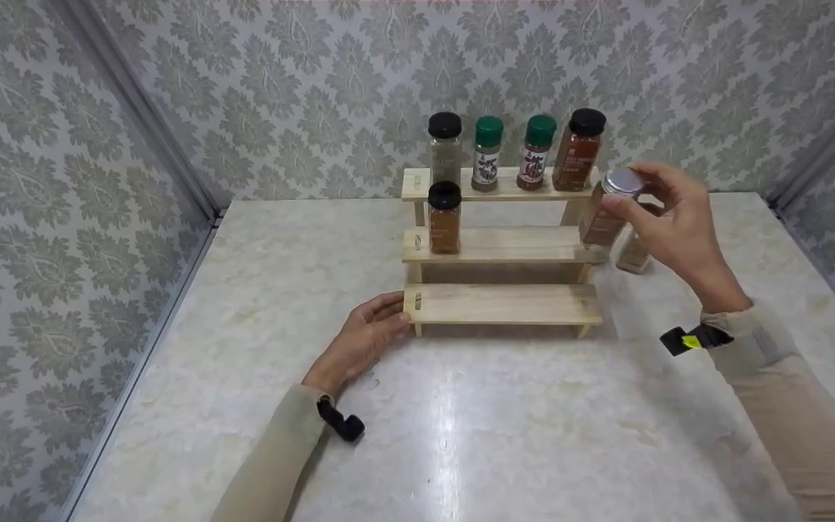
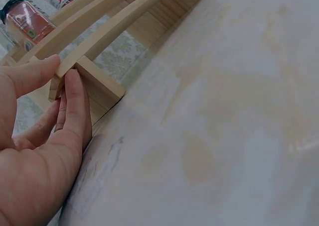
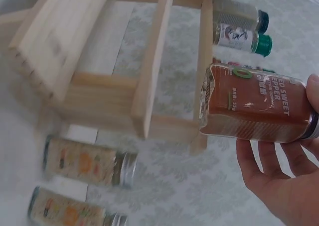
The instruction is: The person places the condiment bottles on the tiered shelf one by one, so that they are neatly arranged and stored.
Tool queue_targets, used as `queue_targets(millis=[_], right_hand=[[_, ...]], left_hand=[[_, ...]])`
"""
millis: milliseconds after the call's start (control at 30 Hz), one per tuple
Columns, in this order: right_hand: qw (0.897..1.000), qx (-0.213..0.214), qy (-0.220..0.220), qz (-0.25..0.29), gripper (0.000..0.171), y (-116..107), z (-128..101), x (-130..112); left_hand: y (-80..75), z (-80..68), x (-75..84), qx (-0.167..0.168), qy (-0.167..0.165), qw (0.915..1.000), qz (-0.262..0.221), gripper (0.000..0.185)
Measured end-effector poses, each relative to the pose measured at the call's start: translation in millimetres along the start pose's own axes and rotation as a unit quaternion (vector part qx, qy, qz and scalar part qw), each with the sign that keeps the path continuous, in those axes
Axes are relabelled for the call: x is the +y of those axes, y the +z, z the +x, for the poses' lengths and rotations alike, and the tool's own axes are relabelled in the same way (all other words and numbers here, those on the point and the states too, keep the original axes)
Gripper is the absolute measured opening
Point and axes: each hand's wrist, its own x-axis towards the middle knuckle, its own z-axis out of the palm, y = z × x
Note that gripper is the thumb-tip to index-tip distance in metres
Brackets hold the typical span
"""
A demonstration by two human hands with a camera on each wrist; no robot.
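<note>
My right hand [image 1: 678, 217] grips a spice jar [image 1: 606, 217] of red-brown powder near its silver lid. It is tilted beside the right end of the middle step. In the right wrist view this glass jar [image 3: 254, 104] reads "red sweet pepper", with thumb and fingers on opposite sides. My left hand [image 1: 363, 337] pinches the left end of the bottom step of a three-step wooden rack [image 1: 504, 304]. In the left wrist view the thumb lies on the step's edge and fingers reach beneath the rack [image 2: 99, 81].
The top step bears a black-capped jar [image 1: 445, 152], two green-capped bottles [image 1: 488, 163] and a black-capped red jar [image 1: 577, 156]. Another black-capped jar [image 1: 444, 225] stands at the middle step's left. Two pale-filled jars [image 3: 82, 161] with silver lids stand on the table right of the rack.
</note>
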Motion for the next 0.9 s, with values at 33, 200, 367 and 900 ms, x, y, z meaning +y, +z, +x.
queue_targets(millis=[33, 200, 367, 900], right_hand=[[1.0, -0.001, -0.001, 0.003, 0.042, 4, 2, -3], [1.0, -0.01, -0.007, 0.008, 0.042, 23, 11, -17], [0.999, -0.022, -0.016, 0.024, 0.041, 39, 17, -23], [0.998, -0.029, -0.036, 0.043, 0.041, 85, 26, -18]], left_hand=[[-0.1, -0.4, 0.1, -0.001, 0.001, 1.0, 0.005, 0.058], [-0.7, -1.3, -0.4, 0.001, 0.003, 0.9999, 0.015, 0.058], [-0.2, -0.9, -0.7, 0.0, 0.0, 1.0, 0.007, 0.058], [-0.2, -1.8, -0.1, -0.007, 0.003, 1.0, 0.004, 0.059]])
